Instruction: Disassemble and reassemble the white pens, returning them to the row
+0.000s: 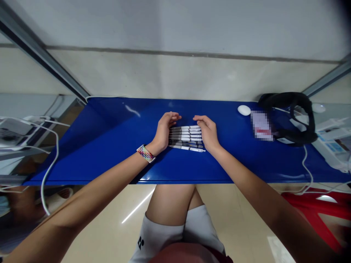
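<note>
Several pens (187, 137), mostly white with dark and clear parts, lie side by side in a row on the blue table (115, 146). The nearest pen is slightly askew and its end sticks out toward the right. My left hand (165, 128), with a colourful woven band on the wrist, stands on edge at the left ends of the pens. At their right ends is my right hand (208, 132), its palm turned inward. Both hands have their fingers stretched forward, curving slightly toward each other, and neither is wrapped round a pen. Some pen ends are hidden behind the hands.
A white mouse-like object (244, 110), a blurred-out card or packet (261, 125) and a black headset-like strap (309, 124) lie at the table's right. White cables (57, 153) hang at the left. A red stool (315, 204) stands at lower right. A wall closes off the back.
</note>
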Tool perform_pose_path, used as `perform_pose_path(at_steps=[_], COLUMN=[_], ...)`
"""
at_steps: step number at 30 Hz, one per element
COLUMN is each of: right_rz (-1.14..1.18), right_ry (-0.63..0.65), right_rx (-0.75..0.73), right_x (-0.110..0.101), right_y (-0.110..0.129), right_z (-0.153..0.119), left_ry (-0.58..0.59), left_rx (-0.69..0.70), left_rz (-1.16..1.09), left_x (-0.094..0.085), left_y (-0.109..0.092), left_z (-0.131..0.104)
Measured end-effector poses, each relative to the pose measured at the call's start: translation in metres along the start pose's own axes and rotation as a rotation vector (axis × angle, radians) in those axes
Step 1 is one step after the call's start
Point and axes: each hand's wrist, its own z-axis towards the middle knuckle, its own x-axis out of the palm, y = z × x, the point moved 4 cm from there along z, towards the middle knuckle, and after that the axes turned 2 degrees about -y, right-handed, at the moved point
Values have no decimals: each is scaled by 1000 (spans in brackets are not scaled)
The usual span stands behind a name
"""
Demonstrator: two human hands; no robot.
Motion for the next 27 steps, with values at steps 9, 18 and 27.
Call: perform_pose_path(at_steps=[9, 18, 27], right_rz=[-29, -357, -614], right_ry=[-43, 269, 446], right_rx=[-71, -511, -721], right_x=[-6, -18, -16], right_y=[2, 54, 57], right_z=[5, -57, -99], left_ry=[-78, -55, -57], left_rx=[28, 51, 51], left_rz=[-135, -102, -65], left_x=[-5, -18, -15], left_y=[2, 1, -1], left_z=[5, 7, 5])
